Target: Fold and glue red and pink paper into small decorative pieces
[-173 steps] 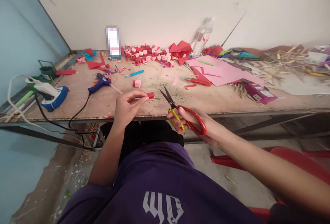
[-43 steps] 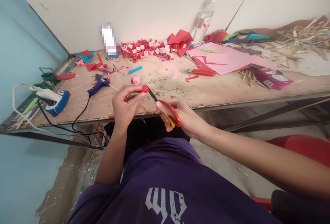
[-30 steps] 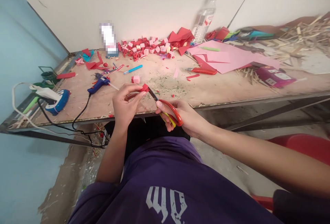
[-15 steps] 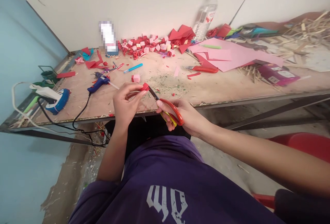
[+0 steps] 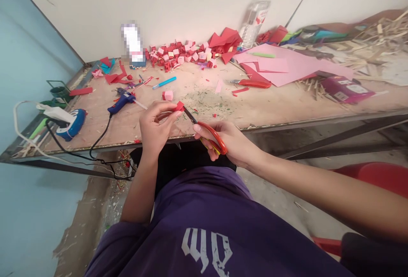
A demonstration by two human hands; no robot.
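Observation:
Between the thumb and fingers of my left hand (image 5: 155,126) is a small piece of red paper (image 5: 179,106), held above the table's front edge. My right hand (image 5: 225,141) is wrapped round scissors (image 5: 214,134) with red and yellow handles. Their dark blades point up and left, and the tips meet the red paper; whether they are cutting into it I cannot make out. Just behind my left fingers, a small pink-and-red paper cube (image 5: 167,95) rests on the table. A hot glue gun (image 5: 121,102) lies left of my left hand.
Many pink and red cubes (image 5: 181,54) are heaped against the wall. A red utility knife (image 5: 255,83), pink paper sheets (image 5: 296,66) and a plastic bottle (image 5: 255,17) are behind and to the right. A blue pen (image 5: 164,82) and a power strip (image 5: 70,124) with cords are leftward.
The scissors' handles have drawn closer together in my right hand, with less of the yellow one showing. My left hand keeps the red paper in nearly the same place.

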